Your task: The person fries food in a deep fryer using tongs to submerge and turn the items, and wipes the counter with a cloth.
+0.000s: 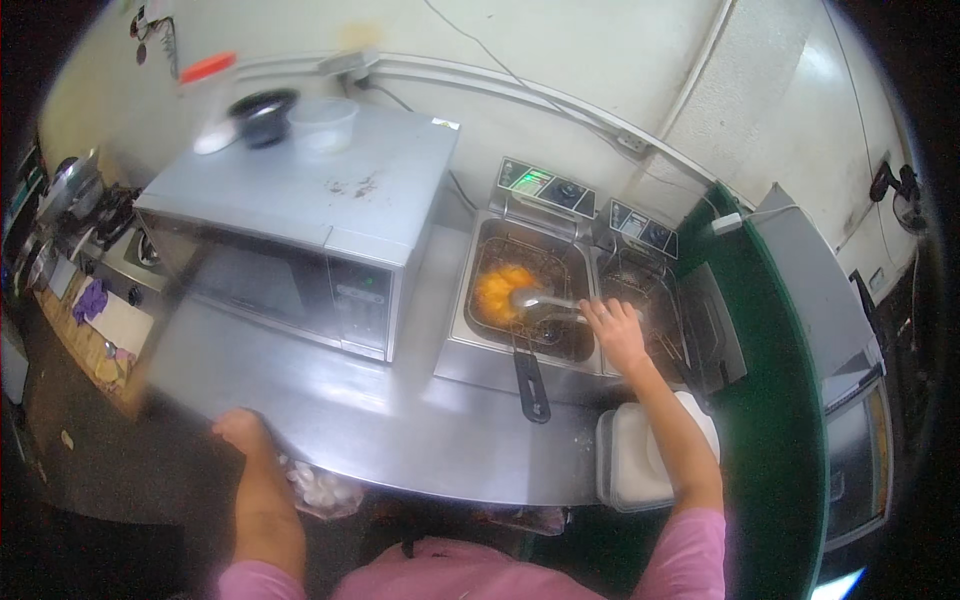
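Note:
My right hand (615,330) is closed on the handle end of metal tongs (551,301), which reach left over the nearer-left fryer well (589,330). Their tips touch or overlap an orange-yellow piece of food (502,291) in the frying basket. The basket's black handle (532,386) sticks out over the fryer's front edge. A second well with its own basket (637,281) lies to the right, partly behind my hand. My left hand (244,430) is at the front left edge of the steel table (330,405); its fingers look curled, and whether it grips anything is unclear.
A microwave oven (360,300) stands left of the fryer, with a black bowl (264,116) and clear plastic tub (324,124) on top. White lidded containers (634,457) sit at the right front. A bag of white items (322,487) hangs below the table edge. A green partition (787,337) borders the right.

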`<action>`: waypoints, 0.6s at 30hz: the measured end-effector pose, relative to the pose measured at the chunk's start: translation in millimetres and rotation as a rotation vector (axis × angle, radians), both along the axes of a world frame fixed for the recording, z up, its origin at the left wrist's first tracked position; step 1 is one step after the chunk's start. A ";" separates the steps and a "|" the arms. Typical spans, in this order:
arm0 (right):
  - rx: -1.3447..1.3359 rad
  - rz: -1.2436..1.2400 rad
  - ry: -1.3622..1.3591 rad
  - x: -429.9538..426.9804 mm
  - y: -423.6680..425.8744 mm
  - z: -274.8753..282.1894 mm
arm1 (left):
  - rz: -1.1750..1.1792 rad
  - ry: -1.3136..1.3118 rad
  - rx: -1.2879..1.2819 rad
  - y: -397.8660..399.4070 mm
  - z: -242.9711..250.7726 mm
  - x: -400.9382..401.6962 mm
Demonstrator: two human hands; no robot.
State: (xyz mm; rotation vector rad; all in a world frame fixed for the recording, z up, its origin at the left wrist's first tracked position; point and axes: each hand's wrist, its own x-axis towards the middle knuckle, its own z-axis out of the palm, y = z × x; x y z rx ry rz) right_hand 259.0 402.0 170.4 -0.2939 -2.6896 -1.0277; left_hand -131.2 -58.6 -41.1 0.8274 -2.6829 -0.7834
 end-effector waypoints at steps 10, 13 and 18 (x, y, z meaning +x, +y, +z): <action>-0.025 -0.033 -0.047 -6.2 -8.1 -12.4 | 0.092 0.068 0.109 -7.1 -30.7 -13.9; -0.030 -0.067 -0.093 -7.2 -13.1 -7.9 | 0.083 0.072 0.008 -14.8 -55.1 -27.0; -0.057 -0.080 0.010 -0.1 -5.0 -7.4 | -0.297 -0.133 -0.864 -35.9 -118.8 -53.3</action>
